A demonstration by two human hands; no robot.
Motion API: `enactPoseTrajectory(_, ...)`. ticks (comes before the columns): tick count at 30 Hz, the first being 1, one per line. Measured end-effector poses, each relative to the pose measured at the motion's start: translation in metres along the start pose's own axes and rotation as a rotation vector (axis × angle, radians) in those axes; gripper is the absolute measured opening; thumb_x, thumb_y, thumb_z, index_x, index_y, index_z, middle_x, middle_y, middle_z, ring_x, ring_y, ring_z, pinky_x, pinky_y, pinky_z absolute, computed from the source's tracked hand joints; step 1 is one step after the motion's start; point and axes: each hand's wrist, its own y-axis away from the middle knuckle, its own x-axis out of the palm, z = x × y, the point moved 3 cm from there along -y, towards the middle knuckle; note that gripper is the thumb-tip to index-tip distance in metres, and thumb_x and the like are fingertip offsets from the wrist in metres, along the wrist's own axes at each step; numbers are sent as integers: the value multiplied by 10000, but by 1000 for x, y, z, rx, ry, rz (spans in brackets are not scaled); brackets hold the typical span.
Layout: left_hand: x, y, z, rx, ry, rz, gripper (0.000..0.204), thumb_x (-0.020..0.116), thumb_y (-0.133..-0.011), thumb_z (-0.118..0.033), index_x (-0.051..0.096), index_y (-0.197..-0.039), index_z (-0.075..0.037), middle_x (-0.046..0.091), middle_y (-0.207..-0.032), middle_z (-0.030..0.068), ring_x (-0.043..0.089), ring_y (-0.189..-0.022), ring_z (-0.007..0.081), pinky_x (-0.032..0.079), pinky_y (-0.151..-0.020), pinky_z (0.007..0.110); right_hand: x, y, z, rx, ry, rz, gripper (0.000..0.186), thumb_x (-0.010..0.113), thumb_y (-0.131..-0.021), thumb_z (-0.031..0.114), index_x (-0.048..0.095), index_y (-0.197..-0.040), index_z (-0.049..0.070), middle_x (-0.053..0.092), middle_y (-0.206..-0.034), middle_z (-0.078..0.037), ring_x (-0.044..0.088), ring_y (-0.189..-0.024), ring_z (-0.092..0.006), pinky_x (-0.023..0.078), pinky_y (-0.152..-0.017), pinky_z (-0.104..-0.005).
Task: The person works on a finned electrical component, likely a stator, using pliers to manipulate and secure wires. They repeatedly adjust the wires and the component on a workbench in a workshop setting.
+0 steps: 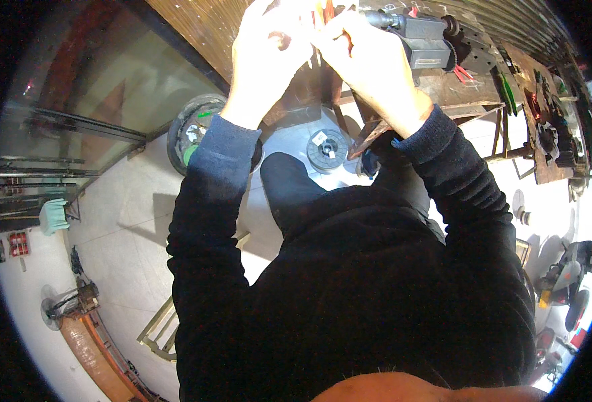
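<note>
My left hand [269, 63] and my right hand [373, 63] are raised close together over the near edge of the wooden workbench [199, 30]. Both have bent fingers, closed in toward each other. Glare washes out the fingertips, so whatever small thing they pinch cannot be made out. Thin reddish-orange strips [324, 12] show between the hands at the upper edge of the view. Just right of my right hand, a dark grey machine [424, 43] with round knobs rests on the bench.
Below the bench, a wire spool [327, 153] lies on the floor near my knees. A dark round bin [174, 144] with scraps stands left. Tools hang or lie along the right-hand bench [547, 127]. A pale green stool [55, 216] sits far left.
</note>
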Motion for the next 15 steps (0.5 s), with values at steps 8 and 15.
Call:
enactPoseTrajectory(8,-15,-2,1,35,45,32,191,590,-1012,-133,664,-1121,5,705,-998,113,692,-929,201,566,-838,312,-4,-4,-2,-16,-149,58,285,684,-996,321,684,-1191,113,708,-856,-95,700,-728,-186,556,-684,-291)
enactPoseTrajectory(15,-13,-15,4,85,82,16,190,573,-1023,-132,668,-1102,11,712,-973,118,696,-908,201,568,-824,308,-2,-11,-5,-130,31,82,320,653,-1012,355,714,-1230,129,753,-978,-111,750,-863,-215,581,-765,-337)
